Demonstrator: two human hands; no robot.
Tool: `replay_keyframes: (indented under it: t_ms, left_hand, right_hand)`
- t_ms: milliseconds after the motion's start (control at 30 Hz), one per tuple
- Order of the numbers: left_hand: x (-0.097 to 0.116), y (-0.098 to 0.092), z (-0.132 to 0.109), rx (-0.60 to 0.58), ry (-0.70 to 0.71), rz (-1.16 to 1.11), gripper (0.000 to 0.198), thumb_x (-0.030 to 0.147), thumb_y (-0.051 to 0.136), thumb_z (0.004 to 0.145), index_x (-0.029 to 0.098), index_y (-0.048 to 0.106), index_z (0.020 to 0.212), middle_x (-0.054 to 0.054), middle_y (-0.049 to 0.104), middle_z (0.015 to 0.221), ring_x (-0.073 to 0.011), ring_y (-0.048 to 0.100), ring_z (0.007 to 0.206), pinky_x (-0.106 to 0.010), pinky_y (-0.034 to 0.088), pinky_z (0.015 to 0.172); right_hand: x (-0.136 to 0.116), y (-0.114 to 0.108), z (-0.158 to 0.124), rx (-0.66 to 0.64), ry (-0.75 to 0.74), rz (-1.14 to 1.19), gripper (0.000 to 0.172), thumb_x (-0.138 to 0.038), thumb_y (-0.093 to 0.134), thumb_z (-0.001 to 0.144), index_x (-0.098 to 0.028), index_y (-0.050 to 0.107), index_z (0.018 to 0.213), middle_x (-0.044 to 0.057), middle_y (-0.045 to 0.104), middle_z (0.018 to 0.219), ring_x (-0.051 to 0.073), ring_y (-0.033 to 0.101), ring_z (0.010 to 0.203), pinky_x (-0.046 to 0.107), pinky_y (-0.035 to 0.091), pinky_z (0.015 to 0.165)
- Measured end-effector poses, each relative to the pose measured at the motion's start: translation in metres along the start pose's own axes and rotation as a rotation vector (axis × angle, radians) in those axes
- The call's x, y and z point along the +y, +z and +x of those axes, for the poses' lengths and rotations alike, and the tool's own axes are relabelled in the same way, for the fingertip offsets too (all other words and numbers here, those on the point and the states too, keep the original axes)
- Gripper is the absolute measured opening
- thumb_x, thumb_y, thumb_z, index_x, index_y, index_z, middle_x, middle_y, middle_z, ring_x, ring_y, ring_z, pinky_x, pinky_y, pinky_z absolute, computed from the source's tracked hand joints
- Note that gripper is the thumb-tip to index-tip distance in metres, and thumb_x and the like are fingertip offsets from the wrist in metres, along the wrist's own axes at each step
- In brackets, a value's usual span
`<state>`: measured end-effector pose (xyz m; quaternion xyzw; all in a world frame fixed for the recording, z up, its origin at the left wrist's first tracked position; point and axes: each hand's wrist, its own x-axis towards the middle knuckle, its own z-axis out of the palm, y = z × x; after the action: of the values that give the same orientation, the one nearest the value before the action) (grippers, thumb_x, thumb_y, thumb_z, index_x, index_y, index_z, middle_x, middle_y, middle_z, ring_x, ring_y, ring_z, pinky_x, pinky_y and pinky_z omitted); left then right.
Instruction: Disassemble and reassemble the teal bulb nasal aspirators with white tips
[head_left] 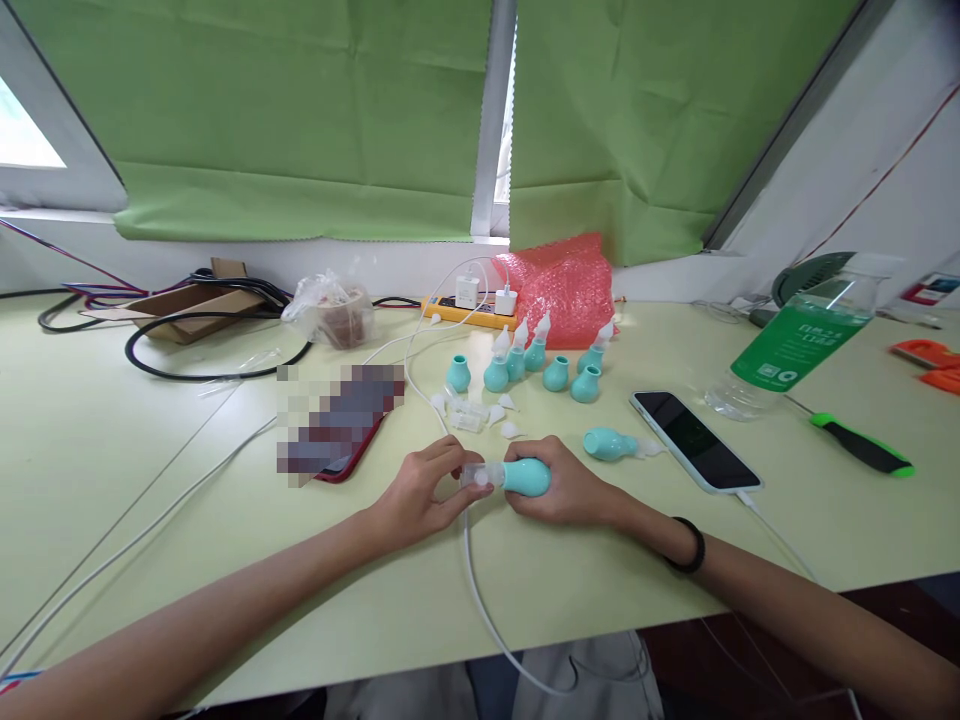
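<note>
My right hand (559, 485) is wrapped round a teal bulb (531, 477), which lies on its side above the table. A clear plastic cap (484, 474) sits at the bulb's left end, and my left hand (427, 487) pinches it between thumb and fingers. Beyond my hands stand several teal bulbs (556, 373), some with clear pointed tips (542, 328). Loose clear pieces (467, 414) lie in front of them. Another teal bulb with a tip (610, 444) rests on its side to the right of my right hand.
A dark phone (697, 440), a bottle with a green label (799, 340) and a screwdriver (862, 443) lie or stand at right. A red-cased phone (352, 425) is at left. Behind are a power strip (472, 312), pink bubble wrap (562, 290) and a cardboard box (199, 303). White cables cross the table.
</note>
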<state>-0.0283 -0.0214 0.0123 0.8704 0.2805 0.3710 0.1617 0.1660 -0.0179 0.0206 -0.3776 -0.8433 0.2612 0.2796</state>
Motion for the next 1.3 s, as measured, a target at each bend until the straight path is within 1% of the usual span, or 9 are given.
replay_keyframes:
  t_ms: [167,400,567,767,867,933,1133,1233,1300]
  left_hand:
    - [-0.003,0.001,0.0,-0.025,0.209,0.103,0.017,0.017,0.047,0.08,0.008,0.051,0.094,-0.007,0.054,0.07,-0.0141,0.044,0.065,-0.026,0.041,0.057]
    - [0.003,-0.003,0.001,-0.052,0.494,0.486,0.016,0.011,0.041,0.082,0.003,0.05,0.092,-0.01,0.057,0.067,-0.0178,0.048,0.064,-0.03,0.044,0.054]
    - [0.013,-0.009,0.001,-0.072,0.693,0.647,0.021,0.005,0.034,0.081,-0.002,0.049,0.095,-0.013,0.06,0.067,-0.0201,0.053,0.064,-0.033,0.046,0.053]
    - [0.028,-0.012,0.002,-0.121,0.774,0.748,0.022,0.005,0.037,0.08,-0.001,0.053,0.093,-0.015,0.062,0.071,-0.0213,0.057,0.066,-0.035,0.047,0.059]
    - [0.031,-0.013,0.003,-0.126,0.792,0.719,0.023,0.006,0.034,0.081,0.001,0.052,0.094,-0.015,0.062,0.072,-0.0213,0.057,0.068,-0.035,0.048,0.06]
    - [0.028,-0.015,0.004,-0.126,0.755,0.677,0.024,0.007,0.032,0.082,0.002,0.051,0.096,-0.013,0.062,0.071,-0.0209,0.057,0.068,-0.034,0.048,0.058]
    - [0.01,-0.013,0.004,-0.064,0.565,0.468,0.021,0.008,0.04,0.082,0.005,0.048,0.101,-0.011,0.063,0.076,-0.0199,0.055,0.075,-0.032,0.048,0.061]
    - [0.006,-0.007,0.001,-0.021,0.499,0.299,0.023,0.011,0.049,0.078,0.011,0.05,0.101,-0.009,0.063,0.081,-0.0182,0.054,0.078,-0.03,0.048,0.064]
    - [0.007,-0.005,0.001,0.048,0.371,0.111,0.023,0.015,0.054,0.075,0.013,0.054,0.098,-0.007,0.064,0.078,-0.0162,0.054,0.073,-0.029,0.049,0.062]
  right_hand:
    - [-0.002,-0.002,0.001,-0.12,0.124,0.096,0.008,-0.013,0.052,0.056,-0.015,0.044,0.058,-0.005,0.037,0.056,0.007,0.037,0.055,0.017,0.03,0.048]
    - [-0.003,-0.006,0.002,-0.222,0.302,0.193,0.015,-0.017,0.059,0.051,-0.015,0.048,0.062,-0.006,0.04,0.058,0.007,0.038,0.055,0.017,0.032,0.048]
    - [-0.005,-0.011,0.004,-0.479,0.497,0.402,0.016,-0.021,0.06,0.054,-0.016,0.046,0.06,-0.009,0.037,0.043,0.003,0.033,0.038,0.015,0.026,0.033]
    - [-0.007,-0.015,0.005,-0.684,0.608,0.697,0.018,-0.018,0.058,0.056,-0.015,0.041,0.052,-0.01,0.037,0.039,0.0,0.025,0.031,0.012,0.016,0.026]
    - [-0.005,-0.014,0.005,-0.765,0.584,0.771,0.014,-0.017,0.06,0.057,-0.014,0.046,0.056,-0.009,0.039,0.04,0.0,0.027,0.031,0.011,0.018,0.025]
    - [-0.004,-0.014,0.005,-0.754,0.567,0.792,0.014,-0.018,0.061,0.058,-0.014,0.049,0.061,-0.008,0.041,0.042,0.001,0.029,0.032,0.011,0.019,0.025]
    - [-0.003,-0.013,0.005,-0.606,0.498,0.801,0.023,-0.034,0.058,0.069,-0.013,0.052,0.077,-0.006,0.048,0.05,0.0,0.026,0.03,0.012,0.019,0.025]
    - [-0.003,-0.014,0.006,-0.519,0.412,0.743,0.026,-0.036,0.058,0.069,-0.014,0.052,0.08,-0.004,0.053,0.057,0.001,0.031,0.033,0.013,0.024,0.028]
    - [-0.003,-0.014,0.006,-0.458,0.329,0.689,0.027,-0.04,0.054,0.072,-0.014,0.052,0.079,-0.001,0.055,0.059,0.003,0.039,0.038,0.015,0.032,0.033]
